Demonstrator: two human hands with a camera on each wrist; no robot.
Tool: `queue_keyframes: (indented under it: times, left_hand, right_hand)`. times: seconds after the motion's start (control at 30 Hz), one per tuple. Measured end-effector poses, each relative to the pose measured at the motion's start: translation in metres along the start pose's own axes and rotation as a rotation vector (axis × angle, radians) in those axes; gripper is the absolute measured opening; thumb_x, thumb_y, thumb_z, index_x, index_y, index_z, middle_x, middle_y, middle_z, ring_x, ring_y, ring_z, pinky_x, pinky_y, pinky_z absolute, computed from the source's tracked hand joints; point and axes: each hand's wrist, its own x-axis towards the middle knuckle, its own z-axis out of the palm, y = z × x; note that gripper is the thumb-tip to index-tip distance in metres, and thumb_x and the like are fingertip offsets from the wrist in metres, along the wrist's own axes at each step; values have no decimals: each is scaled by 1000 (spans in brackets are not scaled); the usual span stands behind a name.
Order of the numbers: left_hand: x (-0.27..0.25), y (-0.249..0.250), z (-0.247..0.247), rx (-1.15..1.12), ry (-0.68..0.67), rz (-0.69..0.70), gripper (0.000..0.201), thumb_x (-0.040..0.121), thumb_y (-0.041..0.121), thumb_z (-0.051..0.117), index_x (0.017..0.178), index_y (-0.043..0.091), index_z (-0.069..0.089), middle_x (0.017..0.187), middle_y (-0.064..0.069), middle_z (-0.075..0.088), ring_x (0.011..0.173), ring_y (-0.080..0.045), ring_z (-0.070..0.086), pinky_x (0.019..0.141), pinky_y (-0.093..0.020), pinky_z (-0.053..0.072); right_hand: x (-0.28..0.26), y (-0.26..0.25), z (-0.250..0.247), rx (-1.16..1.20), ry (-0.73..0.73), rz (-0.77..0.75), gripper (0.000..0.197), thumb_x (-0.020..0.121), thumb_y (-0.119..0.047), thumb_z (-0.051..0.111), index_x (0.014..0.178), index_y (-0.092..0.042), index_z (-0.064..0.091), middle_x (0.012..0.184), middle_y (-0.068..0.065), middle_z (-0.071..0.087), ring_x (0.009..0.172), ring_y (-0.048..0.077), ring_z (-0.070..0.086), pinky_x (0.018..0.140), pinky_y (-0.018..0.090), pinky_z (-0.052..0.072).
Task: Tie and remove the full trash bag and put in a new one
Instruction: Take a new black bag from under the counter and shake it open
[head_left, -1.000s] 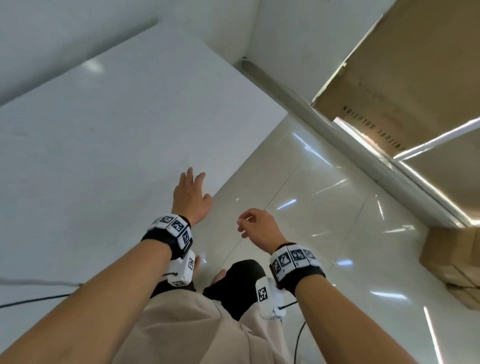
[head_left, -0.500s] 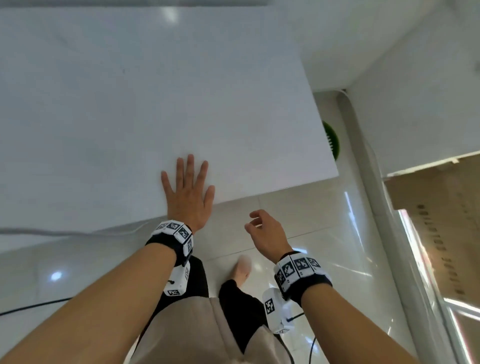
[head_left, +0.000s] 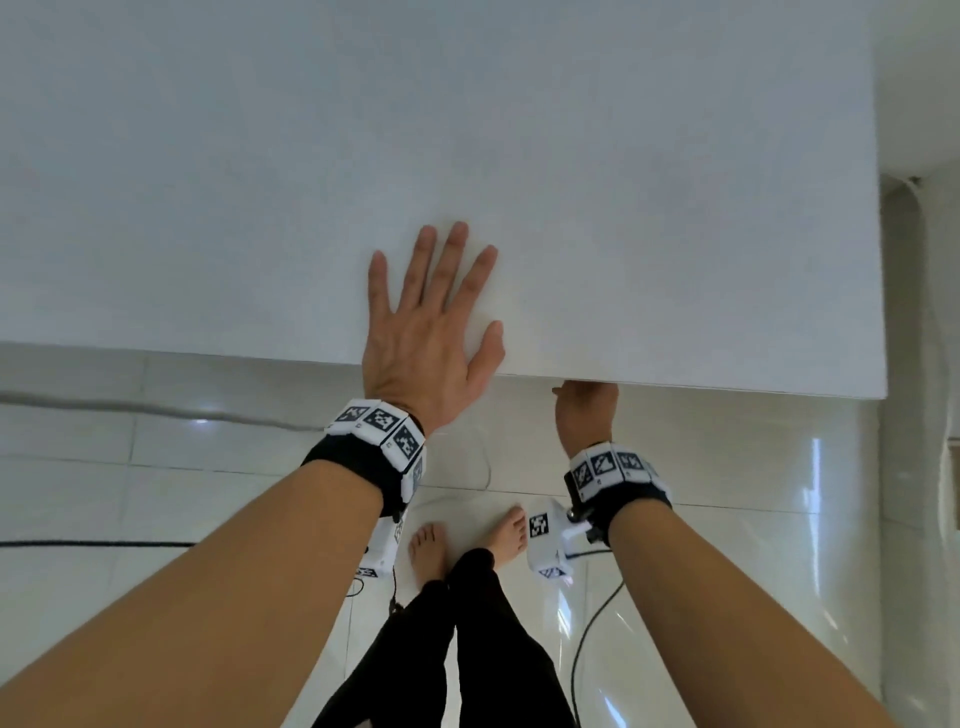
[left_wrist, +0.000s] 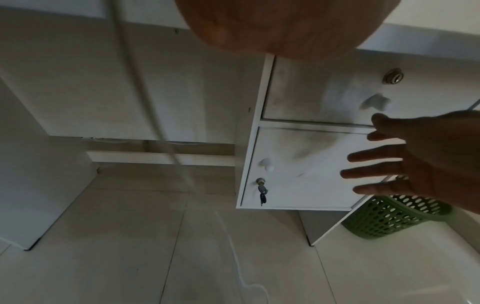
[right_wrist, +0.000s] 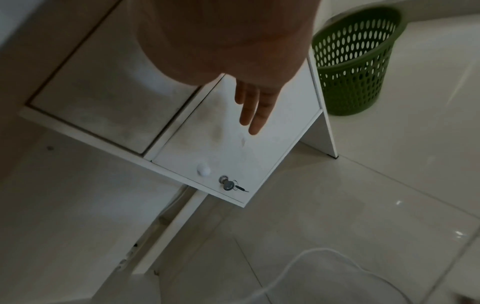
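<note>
A green perforated waste basket (right_wrist: 355, 61) stands on the floor beside the white desk's side panel; it is also at the lower right of the left wrist view (left_wrist: 394, 218). No bag shows at its rim or in any view. My left hand (head_left: 434, 312) lies flat on the desk top (head_left: 675, 208) with its fingers spread, near the front edge. My right hand (head_left: 587, 410) reaches under that edge, so the head view hides its fingers. The wrist views show its fingers (right_wrist: 253, 115) straight in front of the cabinet door (right_wrist: 228, 152), holding nothing.
Under the desk, a drawer with a lock (left_wrist: 392, 78) sits above the door, which has a knob (right_wrist: 203, 169) and a key in its lock (right_wrist: 227, 185). White cable (right_wrist: 324, 259) and black cable (head_left: 587, 639) lie on the glossy tile floor near my bare feet (head_left: 431, 551).
The view has swung to face the desk squarely. My left hand has settled flat on the desk top. My right hand has moved forward from above the floor to under the desk's front edge.
</note>
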Motion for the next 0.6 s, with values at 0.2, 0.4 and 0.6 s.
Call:
queue_keyframes:
  times: [0.2,0.4,0.6]
  left_hand:
    - [-1,3,2,5,34,-13,68,98,53,24,160,28,13,169,-1,2,156,-24,0,120,-60,8]
    - [0,3,5,2,59,-20,68,98,54,24,160,29,13,169,0,2,156,-23,-1,120,-60,7]
    - [0,4,7,2,80,-22,69,97,54,24,160,27,15,169,0,5,156,-23,3,120,-59,8]
  right_hand:
    - [14,-39,0,-592,-220,-78,51,112,-23,25,158,-4,14,167,14,16,153,30,17,123,38,6]
    - [15,-43,-14,-908,-454,82,62,109,-24,39,161,-12,7,168,13,12,152,35,19,124,46,14]
    - [27,-31,-15,-582,-48,20,51,110,-21,32,157,-6,19,165,15,19,151,35,20,122,44,13]
